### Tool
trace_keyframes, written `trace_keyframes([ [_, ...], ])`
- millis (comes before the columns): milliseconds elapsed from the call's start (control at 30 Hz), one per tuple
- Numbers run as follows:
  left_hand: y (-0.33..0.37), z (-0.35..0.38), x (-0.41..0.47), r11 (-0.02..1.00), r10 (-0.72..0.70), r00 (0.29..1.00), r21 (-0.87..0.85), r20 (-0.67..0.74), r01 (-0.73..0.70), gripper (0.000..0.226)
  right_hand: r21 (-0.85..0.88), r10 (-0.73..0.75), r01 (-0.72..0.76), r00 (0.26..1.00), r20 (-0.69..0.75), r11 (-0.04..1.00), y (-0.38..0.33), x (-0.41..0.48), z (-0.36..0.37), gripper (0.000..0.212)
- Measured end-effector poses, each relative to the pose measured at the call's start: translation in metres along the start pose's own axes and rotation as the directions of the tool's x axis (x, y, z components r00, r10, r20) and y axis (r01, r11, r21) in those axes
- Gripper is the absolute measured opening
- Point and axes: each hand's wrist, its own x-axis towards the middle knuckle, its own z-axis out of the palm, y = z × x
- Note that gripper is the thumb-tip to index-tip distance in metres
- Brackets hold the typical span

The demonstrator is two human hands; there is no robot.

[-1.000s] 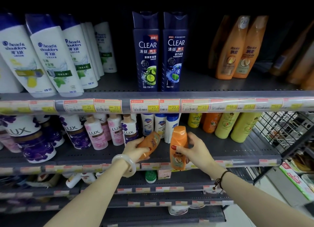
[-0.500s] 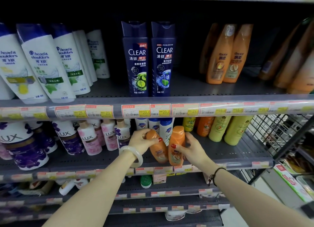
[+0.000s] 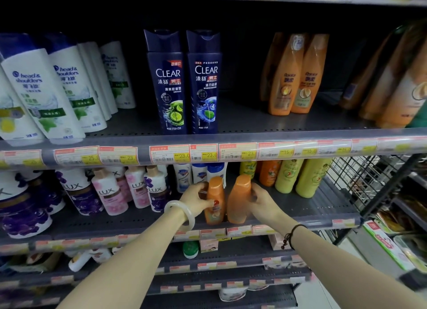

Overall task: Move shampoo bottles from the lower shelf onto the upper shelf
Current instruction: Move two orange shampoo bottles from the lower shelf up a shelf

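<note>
I am watching my left hand [image 3: 196,199] curling its fingers round the left orange bottle [image 3: 215,207] and my right hand [image 3: 263,203] clamping the right orange bottle [image 3: 238,200], both bottles standing at centre frame on the lower shelf [image 3: 323,208], so I am judging their lift to the upper shelf [image 3: 242,120] as not yet beginning.

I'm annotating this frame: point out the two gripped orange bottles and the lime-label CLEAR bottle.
Left orange bottle [image 3: 216,215]: head view, lower label.
Right orange bottle [image 3: 238,202]: head view, plain mid-body.
Lime CLEAR bottle [image 3: 166,77]: head view, on the CLEAR lettering.
</note>
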Motion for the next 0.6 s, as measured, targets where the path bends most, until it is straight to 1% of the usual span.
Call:
trace_keyframes([
  [100,0.007,-0.004,-0.008,0.999,0.048,0.998,-0.004,0.041,-0.047,0.054,-0.011,-0.019,0.019,1.000,0.023,1.000,-0.003,-0.003,-0.005,0.042],
  [167,0.014,-0.007,-0.015,0.997,0.081,0.994,-0.001,0.079,-0.081,0.053,-0.010,-0.055,0.056,0.998,0.042,0.998,-0.008,-0.008,-0.010,0.039],
  [333,0.041,-0.019,-0.037,0.989,0.147,0.979,-0.012,0.144,-0.147,0.047,0.028,-0.135,0.133,0.989,0.059,0.991,-0.026,-0.029,-0.026,0.034],
  [433,0.058,-0.026,-0.052,0.980,0.201,0.967,-0.043,0.159,-0.197,0.046,0.042,-0.194,0.191,0.978,0.071,0.981,-0.043,-0.046,-0.038,0.031],
  [500,0.071,-0.030,-0.061,0.971,0.239,0.958,-0.066,0.161,-0.231,0.041,0.038,-0.230,0.227,0.971,0.073,0.973,-0.055,-0.056,-0.046,0.032],
  [600,0.092,-0.039,-0.072,0.958,0.281,0.947,-0.099,0.159,-0.268,0.036,0.016,-0.286,0.286,0.957,0.044,0.958,-0.078,-0.068,-0.058,0.031],
])
